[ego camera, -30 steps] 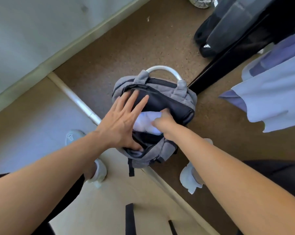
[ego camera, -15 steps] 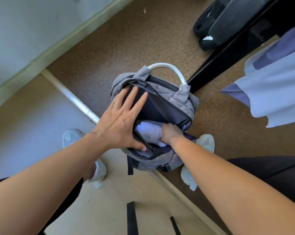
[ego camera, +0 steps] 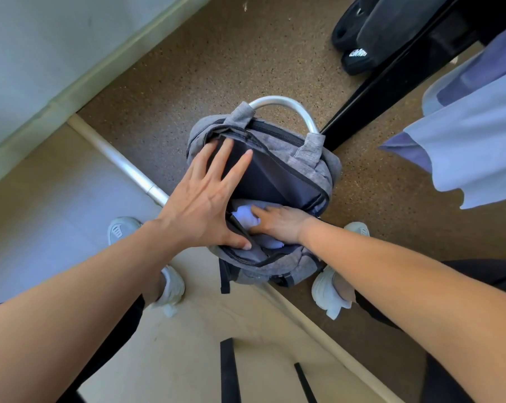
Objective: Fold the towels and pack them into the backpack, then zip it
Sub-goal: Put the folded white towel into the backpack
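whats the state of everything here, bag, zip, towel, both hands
backpack: upright, main pocket open
zip: undone
towel: bunched, mostly inside the backpack
left hand: flat, fingers spread, holding the opening wide
right hand: in the opening, pressing on the towel

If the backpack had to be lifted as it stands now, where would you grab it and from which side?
Likely the silver arched handle at the far end of the backpack, taken from above: it stands clear between two grey loops, with room for fingers beneath. The left hand and right hand are at the opening.
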Motion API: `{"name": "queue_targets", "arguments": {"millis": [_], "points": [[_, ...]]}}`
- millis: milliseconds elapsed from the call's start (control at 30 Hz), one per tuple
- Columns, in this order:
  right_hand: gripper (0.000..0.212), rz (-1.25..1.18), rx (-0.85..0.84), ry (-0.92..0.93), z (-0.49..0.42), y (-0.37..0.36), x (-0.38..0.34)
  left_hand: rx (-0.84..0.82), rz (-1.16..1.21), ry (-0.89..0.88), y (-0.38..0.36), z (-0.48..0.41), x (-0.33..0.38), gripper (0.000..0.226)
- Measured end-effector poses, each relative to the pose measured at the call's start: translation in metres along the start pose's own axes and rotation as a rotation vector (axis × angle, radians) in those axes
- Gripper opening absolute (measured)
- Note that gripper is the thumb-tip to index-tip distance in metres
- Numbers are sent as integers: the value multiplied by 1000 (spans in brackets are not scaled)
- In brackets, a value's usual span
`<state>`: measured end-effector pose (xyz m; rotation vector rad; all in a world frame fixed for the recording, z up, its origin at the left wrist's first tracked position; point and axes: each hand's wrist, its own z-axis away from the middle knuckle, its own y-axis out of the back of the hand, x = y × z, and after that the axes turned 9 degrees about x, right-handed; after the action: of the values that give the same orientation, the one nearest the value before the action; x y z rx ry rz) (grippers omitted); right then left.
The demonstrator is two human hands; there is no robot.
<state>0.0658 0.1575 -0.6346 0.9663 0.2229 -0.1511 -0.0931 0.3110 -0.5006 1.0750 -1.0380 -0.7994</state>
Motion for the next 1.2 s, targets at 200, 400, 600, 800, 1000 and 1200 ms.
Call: {"name": "queue_targets", "arguments": {"millis": [200,400,600,800,1000,1200], "points": [[59,-193,-165,-273,-10,-6,1,-8,-24,-15,-4,2,2,166],[53,-369,-86,-306,5,10,8,0,-18,-28,-3,4,2,163],[32,-540,203,-407,62,74,17,66,3,-28,7,-6,8,125],[29,-686,437,-437,139,123,-17,143,182,86,28,-24,16,55],[23,-895,877,-561,226,163,-38,97,548,163,48,-17,41,18],[12,-1242,1563,-1095,275,158,5,39,797,281,57,-12,91,11]]}}
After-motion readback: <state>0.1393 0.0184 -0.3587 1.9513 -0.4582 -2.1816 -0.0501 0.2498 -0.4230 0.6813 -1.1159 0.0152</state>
